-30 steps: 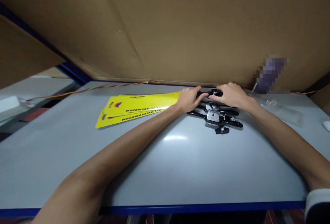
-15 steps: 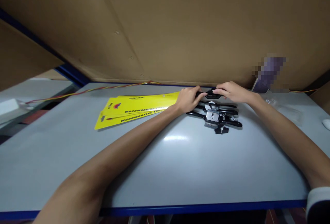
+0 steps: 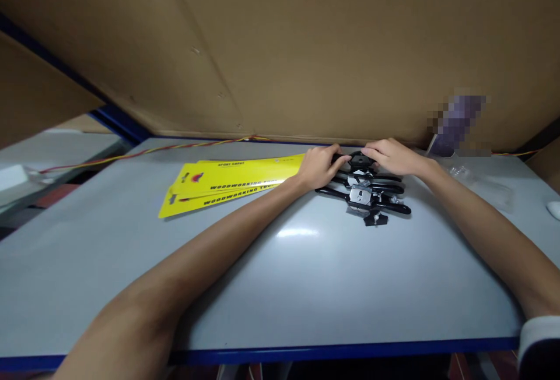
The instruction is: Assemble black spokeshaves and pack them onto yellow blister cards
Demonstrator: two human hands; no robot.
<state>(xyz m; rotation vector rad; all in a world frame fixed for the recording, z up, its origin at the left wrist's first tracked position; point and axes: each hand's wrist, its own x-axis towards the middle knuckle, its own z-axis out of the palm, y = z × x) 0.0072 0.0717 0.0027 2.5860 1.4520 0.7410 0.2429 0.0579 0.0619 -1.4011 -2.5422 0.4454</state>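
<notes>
Both my left hand (image 3: 321, 167) and my right hand (image 3: 391, 155) are closed on one black spokeshave (image 3: 360, 162) at the back of the table, one at each end of it. Its dark middle faces me between my fingers; the handle ends are covered by my hands. Just in front lie more black-handled spokeshaves (image 3: 361, 194) in an overlapping pile, with silver blade plates showing. A small black metal piece (image 3: 376, 219) rests at the pile's near side. Left of my left hand are yellow printed cards (image 3: 236, 177), fanned over each other and marked "WOODWORKING".
Clear plastic packaging (image 3: 481, 187) lies right of the pile. A purple, partly blurred upright object (image 3: 457, 126) leans at the back. A red and yellow wire (image 3: 175, 148) runs along the rear edge below a brown board (image 3: 280, 48). The grey table (image 3: 306, 287) has a blue front edge.
The held spokeshave has turned in my hands and sits slightly lower, its flat middle now facing me. My arms have barely moved.
</notes>
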